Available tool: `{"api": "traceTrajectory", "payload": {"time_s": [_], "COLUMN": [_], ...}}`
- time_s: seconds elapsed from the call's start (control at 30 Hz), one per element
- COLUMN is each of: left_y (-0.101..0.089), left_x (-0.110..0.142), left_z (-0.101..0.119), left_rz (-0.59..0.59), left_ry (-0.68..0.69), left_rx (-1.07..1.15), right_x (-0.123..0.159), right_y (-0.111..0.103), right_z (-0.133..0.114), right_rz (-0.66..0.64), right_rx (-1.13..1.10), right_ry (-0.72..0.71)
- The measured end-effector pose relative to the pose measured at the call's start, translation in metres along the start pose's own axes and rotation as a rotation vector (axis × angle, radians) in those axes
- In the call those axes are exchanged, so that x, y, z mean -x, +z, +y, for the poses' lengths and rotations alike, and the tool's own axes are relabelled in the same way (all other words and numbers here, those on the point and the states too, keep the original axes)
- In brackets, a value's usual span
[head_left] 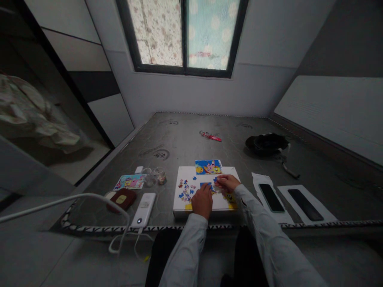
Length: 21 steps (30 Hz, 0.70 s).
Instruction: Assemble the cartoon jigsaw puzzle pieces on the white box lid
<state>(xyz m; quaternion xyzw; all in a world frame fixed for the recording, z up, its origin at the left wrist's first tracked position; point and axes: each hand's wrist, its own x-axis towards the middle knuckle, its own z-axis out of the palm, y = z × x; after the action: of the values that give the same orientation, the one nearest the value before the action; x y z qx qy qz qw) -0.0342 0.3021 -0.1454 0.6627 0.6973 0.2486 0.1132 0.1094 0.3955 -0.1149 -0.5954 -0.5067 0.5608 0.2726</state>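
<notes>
A white box (pixel 176 205) lies flat in front of me with jigsaw puzzle things on top. My left hand (pixel 202 200) rests on the joined blue part of the puzzle (pixel 205 185), its fingers stretched over the pieces. Close beside it, my right hand (pixel 229 183) pinches a small blue puzzle piece (pixel 215 180) between thumb and fingertips. Loose puzzle pieces (pixel 185 191), blue and reddish, are scattered over the box's left side. A yellow cartoon section (pixel 229 198) is partly visible below my right hand. At the box's far edge lies a colourful cartoon picture card (pixel 208 167).
To the left are another cartoon card (pixel 129 182), clear small containers (pixel 155 176), a brown pouch (pixel 121 200) and a white power bank (pixel 144 210) with a cable. Two phones (pixel 271 198) lie on the right. A black cap (pixel 267 143) and red wrapper (pixel 211 136) are farther back.
</notes>
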Motion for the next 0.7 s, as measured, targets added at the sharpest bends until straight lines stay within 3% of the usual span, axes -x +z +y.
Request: {"api": "traceTrajectory", "payload": {"time_s": [0.7], "left_y": [-0.003], "left_x": [0.0], "left_z": [0.002], "left_rz": [-0.016], "left_ry": [-0.003], "left_rx": [0.001], "right_x": [-0.004], "right_y": [0.001], "right_z": [0.011], "right_rz": [0.076], "right_rx": [0.014], "right_ry": [-0.058]}}
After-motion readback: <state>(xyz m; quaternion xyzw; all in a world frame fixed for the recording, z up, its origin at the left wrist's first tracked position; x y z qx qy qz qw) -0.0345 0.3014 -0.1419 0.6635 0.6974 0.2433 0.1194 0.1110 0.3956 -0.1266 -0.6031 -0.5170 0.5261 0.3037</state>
